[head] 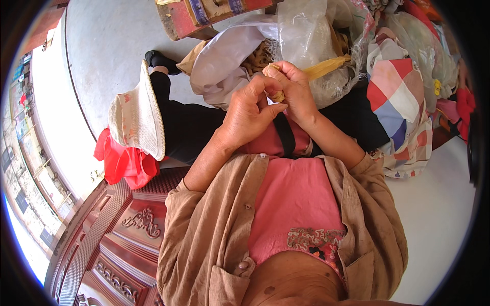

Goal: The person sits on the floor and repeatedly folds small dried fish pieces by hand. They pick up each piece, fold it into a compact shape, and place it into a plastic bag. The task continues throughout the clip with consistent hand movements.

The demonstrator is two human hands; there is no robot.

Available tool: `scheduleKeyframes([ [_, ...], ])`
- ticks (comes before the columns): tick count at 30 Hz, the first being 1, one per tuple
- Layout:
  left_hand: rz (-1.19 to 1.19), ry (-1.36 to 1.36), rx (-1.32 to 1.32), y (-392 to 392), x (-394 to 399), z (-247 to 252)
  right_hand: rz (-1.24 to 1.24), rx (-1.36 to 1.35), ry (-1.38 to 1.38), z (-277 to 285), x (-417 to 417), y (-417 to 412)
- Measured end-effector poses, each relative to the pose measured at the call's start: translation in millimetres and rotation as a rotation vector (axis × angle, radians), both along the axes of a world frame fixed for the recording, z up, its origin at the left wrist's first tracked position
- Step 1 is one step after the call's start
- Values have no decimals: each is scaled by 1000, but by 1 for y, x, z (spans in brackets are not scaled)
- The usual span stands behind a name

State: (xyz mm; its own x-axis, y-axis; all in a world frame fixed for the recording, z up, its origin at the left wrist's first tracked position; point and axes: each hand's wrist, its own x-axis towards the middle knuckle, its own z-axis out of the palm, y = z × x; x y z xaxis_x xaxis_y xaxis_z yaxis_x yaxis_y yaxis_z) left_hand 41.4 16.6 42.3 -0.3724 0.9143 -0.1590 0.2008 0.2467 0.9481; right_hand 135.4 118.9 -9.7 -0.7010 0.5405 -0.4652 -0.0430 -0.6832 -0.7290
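Both hands meet in front of the lap, close to an opened white woven sack point(226, 49). My right hand point(293, 86) and my left hand point(250, 109) cannot be told apart by grip alone: a small yellowish-brown piece point(277, 96) lies between their fingertips, partly hidden. Its kind is unclear. The fingers on the picture's right curl around it, and a thumb and finger from the other side pinch at its lower edge. Knobbly brown pieces point(260, 57) lie inside the sack just beyond the hands.
A white sun hat point(134, 114) and red plastic bag point(124, 158) are at the left, beside a carved reddish-brown door point(141, 222). A red wooden stool point(180, 19) stands beyond the sack. Clear plastic bags point(306, 34) and a checkered cloth bag point(396, 91) sit at the right.
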Motion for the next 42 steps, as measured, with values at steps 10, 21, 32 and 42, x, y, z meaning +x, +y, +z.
scheduleKeyframes([
  [10, 275, -527, 16, 0, -6, -4, 47, 123, -59, 14, 3, 12],
  [21, 651, -1402, -57, -1, -15, -17, 25, 1581, 99, 12, 5, 8],
  [32, 557, -1438, 106, -5, -14, -18, 171, 1473, 189, 24, 13, 16],
  [42, 587, -1472, 190, -2, -6, -14, 105, 1070, 128, 20, 9, 10],
])
